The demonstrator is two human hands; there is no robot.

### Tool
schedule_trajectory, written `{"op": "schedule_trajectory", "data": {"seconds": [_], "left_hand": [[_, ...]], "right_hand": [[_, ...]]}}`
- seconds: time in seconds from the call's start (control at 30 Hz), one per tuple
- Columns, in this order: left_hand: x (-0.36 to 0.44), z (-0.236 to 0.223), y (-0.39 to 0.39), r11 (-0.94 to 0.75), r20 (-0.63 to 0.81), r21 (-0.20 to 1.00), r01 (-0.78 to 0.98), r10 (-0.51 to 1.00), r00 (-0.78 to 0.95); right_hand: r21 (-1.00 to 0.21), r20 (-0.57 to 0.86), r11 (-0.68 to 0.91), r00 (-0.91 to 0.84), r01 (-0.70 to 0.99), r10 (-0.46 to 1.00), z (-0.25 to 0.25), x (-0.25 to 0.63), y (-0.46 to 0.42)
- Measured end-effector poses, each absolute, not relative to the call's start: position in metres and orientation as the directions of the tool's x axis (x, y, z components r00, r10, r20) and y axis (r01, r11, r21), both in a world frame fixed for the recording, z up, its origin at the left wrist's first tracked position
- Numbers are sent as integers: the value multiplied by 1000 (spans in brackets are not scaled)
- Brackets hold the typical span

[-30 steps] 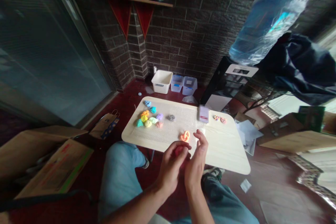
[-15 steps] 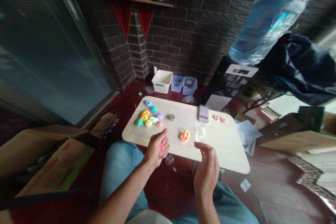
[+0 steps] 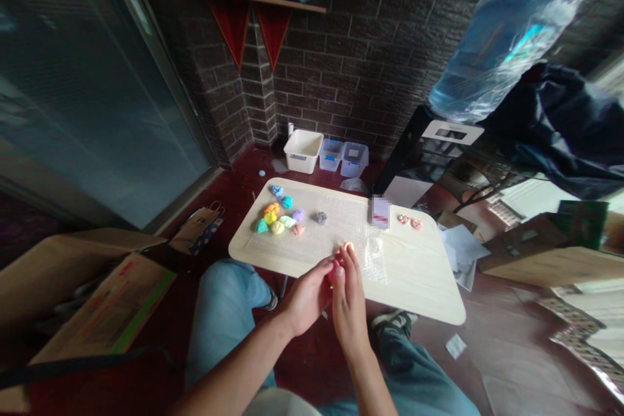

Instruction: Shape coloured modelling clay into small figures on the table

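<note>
Dark brick walls (image 3: pixel 322 68) stand behind a pale table (image 3: pixel 414 273) bearing a packet (image 3: pixel 380 212), its print too blurred to read; red writing on a cardboard box (image 3: pixel 110 322) is equally unclear. Over the table's near edge, the left hand (image 3: pixel 307 299) and right hand (image 3: pixel 348 309) cup a red lump (image 3: pixel 332 275) between them.

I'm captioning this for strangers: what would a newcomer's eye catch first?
Probably the big blue water bottle, plastic-wrapped at upper right. Next come bright clay-like lumps on the left half of the table. Over its near edge, the left hand and right hand cup a reddish lump.
</note>
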State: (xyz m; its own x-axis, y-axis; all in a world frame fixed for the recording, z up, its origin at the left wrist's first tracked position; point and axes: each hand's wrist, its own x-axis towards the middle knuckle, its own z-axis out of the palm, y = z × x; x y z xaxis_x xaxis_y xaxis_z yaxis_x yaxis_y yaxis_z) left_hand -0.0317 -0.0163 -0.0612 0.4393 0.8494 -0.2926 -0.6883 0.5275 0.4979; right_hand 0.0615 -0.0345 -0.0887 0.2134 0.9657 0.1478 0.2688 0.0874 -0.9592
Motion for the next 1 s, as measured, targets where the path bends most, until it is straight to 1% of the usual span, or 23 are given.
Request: {"op": "schedule_trajectory", "data": {"seconds": [0.07, 0.13, 0.23, 0.27, 0.33, 0.37, 0.4, 0.47, 0.53, 0.6, 0.73, 0.87, 1.0], "left_hand": [[-38, -65, -16, 521, -246, 562, -642, 847, 472], [-44, -68, -14, 508, -233, 618, -600, 847, 478], [-52, -75, -10, 470, -242, 670, -575, 870, 430], [-55, -78, -7, 434, -237, 724, -535, 886, 398], [-63, -89, 1, 317, -207, 877, -360, 927, 312], [-68, -96, 7, 240, -179, 945, -220, 947, 265], [-74, -105, 15, 187, -162, 977, -104, 964, 212], [-88, -125, 33, 150, -154, 988, 45, 981, 115], [-104, -146, 52, 123, -128, 965, 230, 992, 7], [-118, -166, 68, 99, -80, 904, 416, 995, -63], [-135, -191, 84, 14, 5, 725, 689, 1000, -25], [-138, -202, 88, -44, 18, 538, 842, 999, 40], [-136, -205, 90, -63, 5, 394, 917, 998, 67]], "right_hand": [[-984, 86, 46, 236, 169, 968, -88, 64, -35], [-999, 15, 6, 240, 37, 971, -85, 66, -36], [-981, -98, -58, 217, -184, 971, -80, 68, -37], [-969, -122, -69, 216, -236, 969, -79, 70, -37], [-956, -145, -79, 224, -281, 964, -79, 74, -36], [-958, -152, -86, 231, -274, 961, -79, 76, -36], [-961, -167, -105, 233, -256, 958, -80, 79, -37], [-963, -211, -161, 233, -215, 949, -82, 84, -39], [-957, -257, -213, 234, -195, 938, -85, 88, -42], [-946, -297, -252, 236, -204, 925, -87, 90, -46], [-931, -338, -283, 251, -230, 907, -87, 91, -49], [-942, -321, -274, 281, -195, 904, -83, 93, -48], [-937, -334, -286, 276, -201, 901, -80, 91, -45]]}}
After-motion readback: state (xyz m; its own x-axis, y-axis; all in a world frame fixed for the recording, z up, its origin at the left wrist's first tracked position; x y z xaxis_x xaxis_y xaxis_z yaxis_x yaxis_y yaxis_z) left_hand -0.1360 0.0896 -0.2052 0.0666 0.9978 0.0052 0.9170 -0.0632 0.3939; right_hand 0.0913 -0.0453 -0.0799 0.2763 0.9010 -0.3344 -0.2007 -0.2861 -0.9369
